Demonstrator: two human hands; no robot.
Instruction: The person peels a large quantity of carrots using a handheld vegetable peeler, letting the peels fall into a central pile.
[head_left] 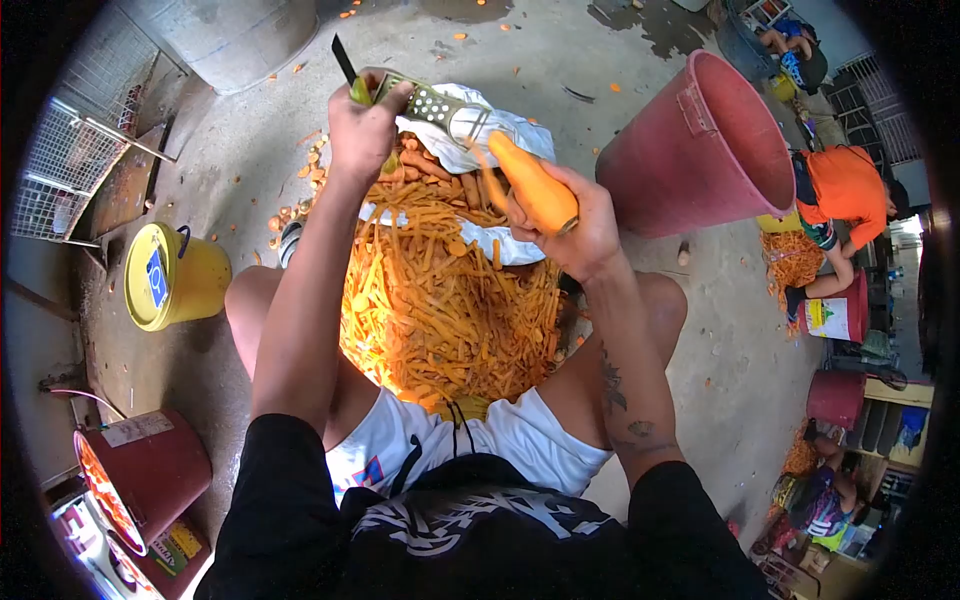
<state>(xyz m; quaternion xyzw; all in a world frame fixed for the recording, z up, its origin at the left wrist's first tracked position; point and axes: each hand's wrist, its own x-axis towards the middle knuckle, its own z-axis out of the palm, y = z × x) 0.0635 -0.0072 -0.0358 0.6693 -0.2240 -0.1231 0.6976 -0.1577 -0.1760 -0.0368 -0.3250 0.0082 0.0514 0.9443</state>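
Note:
My left hand (pixel 362 135) is closed around a flat metal grater (pixel 430 105) with round holes. A dark strip with a yellow-green part sticks up from that same fist. My right hand (pixel 582 225) grips a smooth, peeled carrot (pixel 535 185), its tip pointing up toward the grater's far end. Beside the carrot, a thin orange peel strip (pixel 484 175) shows blurred. Below both hands, between my knees, lies a large heap of carrot peelings (pixel 450 320). Unpeeled carrots (pixel 425 162) rest at the mouth of a white sack (pixel 515 132).
A tall red bin (pixel 655 150) stands at the right, a yellow bucket (pixel 170 275) at the left. Red tubs (pixel 165 475) are at lower left, a metal drum (pixel 235 35) at the top. A person in an orange shirt (pixel 845 190) bends over at far right. Scraps dot the floor.

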